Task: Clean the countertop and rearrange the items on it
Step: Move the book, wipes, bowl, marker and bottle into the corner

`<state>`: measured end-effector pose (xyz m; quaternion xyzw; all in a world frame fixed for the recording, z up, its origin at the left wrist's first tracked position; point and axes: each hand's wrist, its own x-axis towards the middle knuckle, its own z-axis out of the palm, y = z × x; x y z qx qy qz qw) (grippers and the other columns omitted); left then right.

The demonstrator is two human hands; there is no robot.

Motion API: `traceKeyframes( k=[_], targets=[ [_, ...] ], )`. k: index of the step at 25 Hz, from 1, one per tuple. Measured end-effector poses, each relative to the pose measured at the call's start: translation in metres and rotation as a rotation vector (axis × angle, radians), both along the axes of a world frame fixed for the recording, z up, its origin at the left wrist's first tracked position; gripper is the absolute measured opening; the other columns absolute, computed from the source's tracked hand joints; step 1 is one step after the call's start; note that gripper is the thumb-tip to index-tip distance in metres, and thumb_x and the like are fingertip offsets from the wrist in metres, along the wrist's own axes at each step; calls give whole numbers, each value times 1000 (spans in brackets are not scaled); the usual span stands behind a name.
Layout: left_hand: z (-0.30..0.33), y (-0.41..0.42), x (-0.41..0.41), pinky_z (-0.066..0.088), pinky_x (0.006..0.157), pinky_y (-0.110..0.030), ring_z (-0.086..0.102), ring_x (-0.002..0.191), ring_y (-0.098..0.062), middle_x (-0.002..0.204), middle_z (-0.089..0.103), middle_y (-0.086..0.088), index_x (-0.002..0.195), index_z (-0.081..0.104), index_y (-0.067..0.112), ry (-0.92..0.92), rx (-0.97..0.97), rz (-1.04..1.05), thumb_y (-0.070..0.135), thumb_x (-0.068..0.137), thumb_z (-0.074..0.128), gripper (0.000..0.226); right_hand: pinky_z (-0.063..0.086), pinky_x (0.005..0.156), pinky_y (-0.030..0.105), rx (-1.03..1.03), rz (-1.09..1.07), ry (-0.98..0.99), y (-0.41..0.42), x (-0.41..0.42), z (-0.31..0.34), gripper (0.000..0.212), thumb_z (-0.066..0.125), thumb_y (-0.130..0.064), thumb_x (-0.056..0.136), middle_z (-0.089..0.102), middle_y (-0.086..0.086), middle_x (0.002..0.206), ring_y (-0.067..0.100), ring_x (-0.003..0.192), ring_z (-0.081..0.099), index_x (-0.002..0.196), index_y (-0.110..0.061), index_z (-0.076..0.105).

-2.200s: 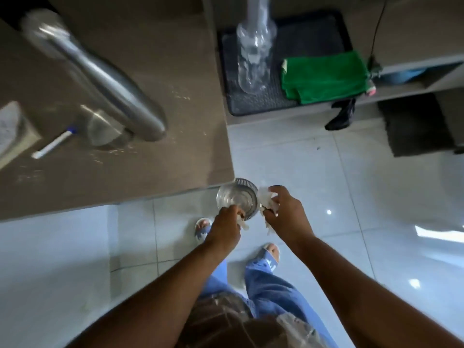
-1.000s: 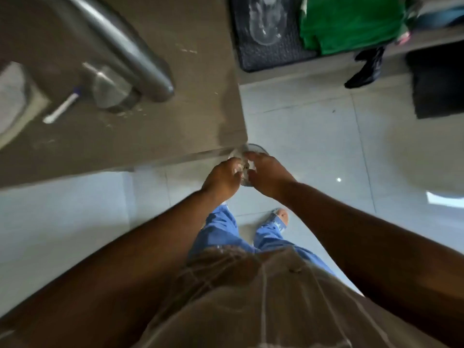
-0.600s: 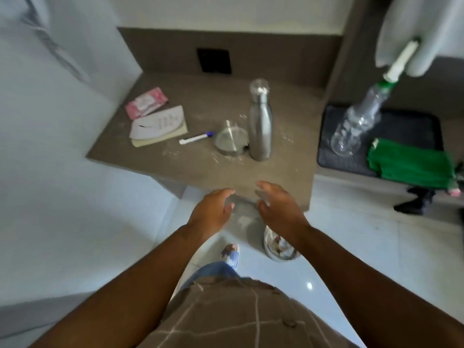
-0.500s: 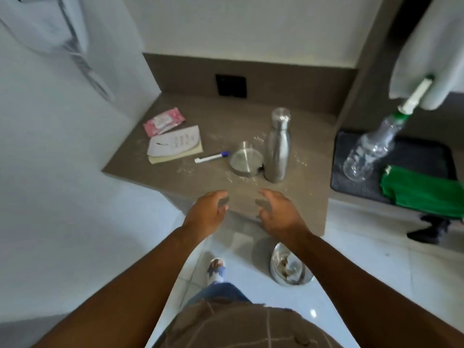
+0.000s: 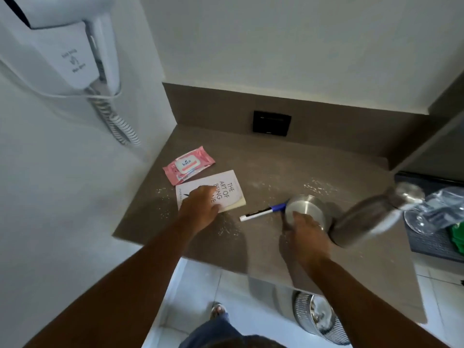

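While the surface waits to be wiped, both hands have come up from the floor bin and now rest on things along it.

Wipes pack: the pink wipes pack (image 5: 188,164) lies just behind the book, flat, untouched.

Left hand: the left hand (image 5: 200,205) has moved forward from the front edge and lies palm-down on the book (image 5: 226,190); its fingers (image 5: 210,194) are loosely together and pressed flat on the cover, not pinching it.

Crumbs: white crumbs (image 5: 227,229) are scattered in front of the book and well to its right, so the surface (image 5: 263,167) is not yet clean.

Pen: the pen (image 5: 261,213) lies just right of the book, its blue end touching the steel bowl.

Right hand: the right hand (image 5: 305,238) has reached the steel bowl (image 5: 305,209), further right of the book past the pen; its fingers curl over the bowl's near rim, though whether they grip it I cannot tell.

Bottle: the steel bottle (image 5: 369,217) stands just beyond the bowl, blurred and leaning in this wide view.

Bin: the ribbed metal bin (image 5: 319,320) sits on the floor below the surface's front edge, well right of the book, with scraps inside.

Meaning: my guess is that emptying is finished and item-moving begins, probably to free the crumbed patches.
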<state>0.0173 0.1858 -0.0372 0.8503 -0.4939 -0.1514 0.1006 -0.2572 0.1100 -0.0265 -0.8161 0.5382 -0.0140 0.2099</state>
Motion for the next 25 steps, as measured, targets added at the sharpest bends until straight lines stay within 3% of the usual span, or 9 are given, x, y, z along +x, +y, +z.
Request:
traceKeyframes(
  k=[5,11,16,21,25],
  targets=[
    [-20,-29,47,37,109,-46,32,140,-28,153,34,-8,147,27,21,-47,211,-175,73,72,62,98,47,69,33,-55,-41,260,-10,19,-13,27,50,-36,92,63,8,103,27,91,63,105,-15,60],
    [-25,-36,57,20,115,-55,4,148,-36,162,1,-12,152,-2,32,-84,394,-271,88,52,61,131,52,66,34,-108,69,426,-22,30,-3,21,50,-11,86,66,4,95,23,82,66,105,-16,60],
    [-20,-43,58,26,112,-53,28,138,-34,151,28,-11,150,-4,39,-131,358,-294,92,47,56,130,54,73,38,-151,149,354,-56,45,12,25,64,-13,83,66,2,100,22,86,64,106,-20,58],
    [-20,-32,47,30,109,-53,26,136,-37,145,25,-14,148,-5,41,-74,283,-129,85,49,58,125,53,85,41,-136,196,281,-94,81,19,36,72,-10,78,64,5,111,27,100,62,110,-17,57],
    [2,-50,72,48,81,-38,47,104,-21,117,44,-4,143,15,42,14,-3,37,78,50,62,110,54,85,39,-174,231,278,-104,121,22,31,66,-11,83,63,4,112,26,102,62,112,-17,56]
  ],
)
